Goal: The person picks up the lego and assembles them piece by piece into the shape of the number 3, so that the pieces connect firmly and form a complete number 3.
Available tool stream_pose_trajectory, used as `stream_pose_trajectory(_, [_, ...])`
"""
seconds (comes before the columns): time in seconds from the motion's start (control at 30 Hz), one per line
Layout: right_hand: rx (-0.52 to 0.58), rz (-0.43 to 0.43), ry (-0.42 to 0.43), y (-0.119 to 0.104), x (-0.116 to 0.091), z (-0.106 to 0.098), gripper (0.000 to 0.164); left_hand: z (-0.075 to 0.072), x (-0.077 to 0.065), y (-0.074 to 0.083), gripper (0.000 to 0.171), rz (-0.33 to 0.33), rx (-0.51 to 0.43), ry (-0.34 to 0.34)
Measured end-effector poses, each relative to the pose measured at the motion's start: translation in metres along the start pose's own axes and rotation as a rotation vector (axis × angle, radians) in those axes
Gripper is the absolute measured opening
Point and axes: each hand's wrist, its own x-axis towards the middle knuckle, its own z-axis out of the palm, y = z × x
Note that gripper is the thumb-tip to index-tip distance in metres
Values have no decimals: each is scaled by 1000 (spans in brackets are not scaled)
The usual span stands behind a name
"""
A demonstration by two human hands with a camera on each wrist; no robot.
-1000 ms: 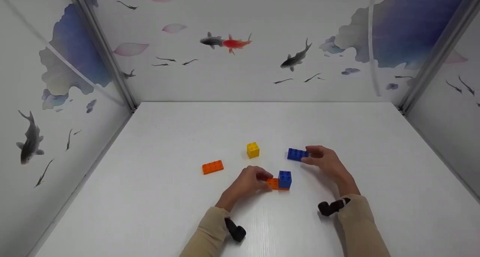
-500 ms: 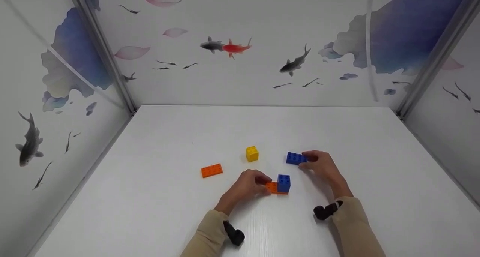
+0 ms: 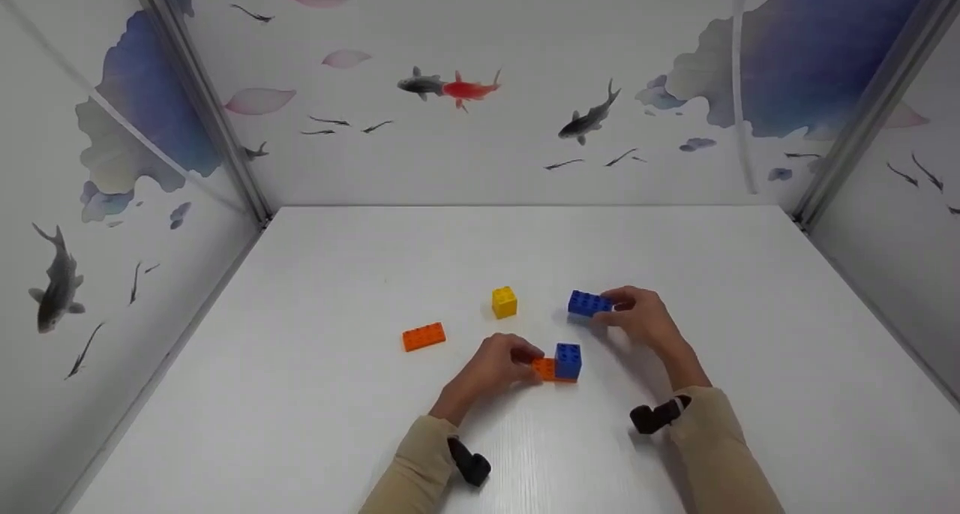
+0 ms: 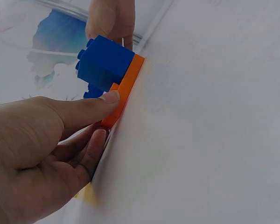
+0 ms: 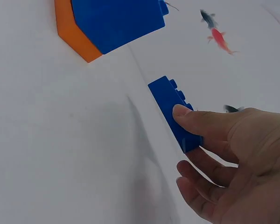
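Observation:
My left hand (image 3: 497, 367) pinches the left end of a flat orange toy brick (image 3: 544, 368), thumb along its near side. On that brick's right end stands a square blue brick (image 3: 568, 361), studs up. In the left wrist view the blue brick (image 4: 105, 60) sits against the orange brick (image 4: 126, 88). My right hand (image 3: 641, 320) holds a longer blue brick (image 3: 589, 303) by its right end, between thumb and fingers. The right wrist view shows this long blue brick (image 5: 170, 109) tilted, studs facing away, with its shadow on the table beside it.
A yellow square brick (image 3: 505, 302) stands behind the left hand, between the two bricks at the sides. Farther left lies another flat orange brick (image 3: 424, 337). The white table (image 3: 315, 274) is enclosed by walls printed with fish.
My right hand has lifted the long blue brick and brought it slightly left. The left hand stays on the orange brick.

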Motion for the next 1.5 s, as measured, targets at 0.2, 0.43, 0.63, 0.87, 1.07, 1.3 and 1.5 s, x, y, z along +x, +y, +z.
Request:
stream_pose_trajectory(0.2, [-15, -68, 37, -14, -8, -10, 50, 0, -1, 1, 29, -17, -9, -7])
stream_pose_trajectory(0.43, [-15, -149, 49, -35, -22, -9, 49, -2, 0, 1, 28, 2, -25, 0])
stream_pose_trajectory(0.63, [-23, -197, 46, -50, -38, -6, 48, -1, 1, -1, 27, 13, -19, -8])
stream_pose_trajectory(0.87, [-35, -316, 44, -59, -54, -6, 46, -1, 1, -2, 26, 14, 10, 6])
stream_pose_trajectory(1.07, [-43, -333, 17, -56, -63, -3, 44, 0, 2, -1, 26, -10, 1, 12])
stream_pose_trajectory(1.3, [-22, -322, -47, -45, -65, 6, 41, -1, 2, 1, 26, -15, 4, 22])
stream_pose_trajectory(1.5, [-11, -328, -104, -39, -61, 11, 40, 0, 0, 1, 26, -5, 5, 28])
